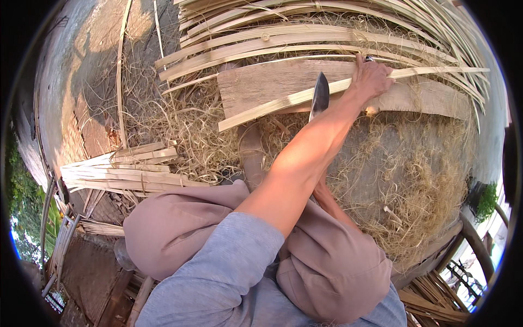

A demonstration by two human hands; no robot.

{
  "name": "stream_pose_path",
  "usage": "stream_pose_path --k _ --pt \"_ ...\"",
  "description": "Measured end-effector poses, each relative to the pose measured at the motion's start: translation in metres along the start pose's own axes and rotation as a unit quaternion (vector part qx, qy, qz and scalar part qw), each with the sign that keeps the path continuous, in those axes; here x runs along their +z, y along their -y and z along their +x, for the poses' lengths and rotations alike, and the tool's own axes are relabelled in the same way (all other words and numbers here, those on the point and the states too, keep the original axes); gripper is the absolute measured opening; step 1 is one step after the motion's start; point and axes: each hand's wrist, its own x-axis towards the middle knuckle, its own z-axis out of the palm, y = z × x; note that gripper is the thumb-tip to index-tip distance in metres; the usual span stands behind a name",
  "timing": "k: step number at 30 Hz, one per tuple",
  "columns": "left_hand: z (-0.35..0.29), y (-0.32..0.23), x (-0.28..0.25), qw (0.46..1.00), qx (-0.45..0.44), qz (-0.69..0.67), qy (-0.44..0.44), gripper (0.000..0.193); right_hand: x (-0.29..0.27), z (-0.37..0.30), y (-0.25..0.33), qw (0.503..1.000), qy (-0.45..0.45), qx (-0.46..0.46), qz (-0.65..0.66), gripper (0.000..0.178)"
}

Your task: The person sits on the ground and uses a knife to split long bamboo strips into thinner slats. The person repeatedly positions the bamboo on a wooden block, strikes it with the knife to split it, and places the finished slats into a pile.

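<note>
A long pale bamboo strip (289,102) lies slantwise across a wooden board (272,79). My left hand (371,78), its arm reaching across to the right, is closed around this strip near the board's right half. A knife (321,95) points its dark blade upward beside the strip, just left of my left forearm. The handle is covered by that forearm. My right arm (330,204) passes beneath the left one toward the knife; the right hand and its fingers are hidden there, and the knife rises from that spot.
Many long bamboo strips (261,39) lie in rows beyond the board. Shorter strips (120,173) are piled at the left. Curly shavings (414,180) cover the ground at right and also left of the board. My bent knees (338,267) frame the near side.
</note>
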Motion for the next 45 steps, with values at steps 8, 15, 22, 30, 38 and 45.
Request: stream_pose_path --k 8,15,22,30,38,45 --pt "0.002 -0.001 -0.005 1.0 0.007 0.006 -0.003 0.037 0.012 0.009 -0.001 0.999 0.04 -0.011 0.021 0.031" --pt "0.007 -0.005 -0.011 0.998 -0.001 0.065 0.026 0.029 0.033 -0.012 0.015 0.986 0.137 -0.07 -0.061 0.031" --pt "-0.003 -0.011 0.005 0.983 -0.027 0.175 -0.055 0.021 -0.04 0.006 0.04 0.985 -0.157 0.013 -0.07 0.031" --pt "-0.011 -0.005 0.028 0.981 0.043 0.083 -0.17 0.012 -0.022 -0.004 0.02 0.996 -0.073 0.013 -0.039 0.034" --pt "-0.002 -0.008 0.022 0.991 0.024 0.09 -0.098 0.015 0.041 -0.017 0.013 0.983 0.104 -0.1 -0.117 0.037" --pt "0.01 0.005 0.011 0.993 0.009 0.099 -0.061 0.021 -0.014 -0.003 -0.001 0.994 -0.032 0.081 0.064 0.041"
